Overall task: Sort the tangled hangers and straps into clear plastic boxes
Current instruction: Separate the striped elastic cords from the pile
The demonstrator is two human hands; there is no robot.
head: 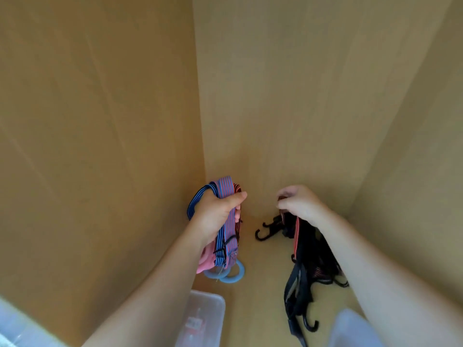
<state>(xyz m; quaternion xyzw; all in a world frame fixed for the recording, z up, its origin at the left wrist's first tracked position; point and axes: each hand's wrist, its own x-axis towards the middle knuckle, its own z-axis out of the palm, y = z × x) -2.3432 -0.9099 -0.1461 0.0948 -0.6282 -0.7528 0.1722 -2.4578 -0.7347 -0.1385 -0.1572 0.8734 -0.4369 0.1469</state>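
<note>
The next move turns on the dark tangle (310,249). It lies on the wooden cupboard floor (263,271) directly under my right hand (299,205), with its long axis running twelve to six o'clock, from the black hooks (263,232) at the back to another hook (309,324) at the front. The right hand pinches the top end of a red-edged strap (297,236) that rises out of the tangle.

At nine o'clock, well apart from it, my left hand (218,214) is clenched round a bundle of striped straps (226,189). They look like limp, ribbed blue-and-red elastic, and they hang down to smooth pale-blue rings (235,272).

One clear plastic box (210,306) sits at six o'clock below the bundle. A second box (350,326), at five o'clock, is nearer the tangle. I judge the tangle's free hooks are likely to snag as the strap comes up.
</note>
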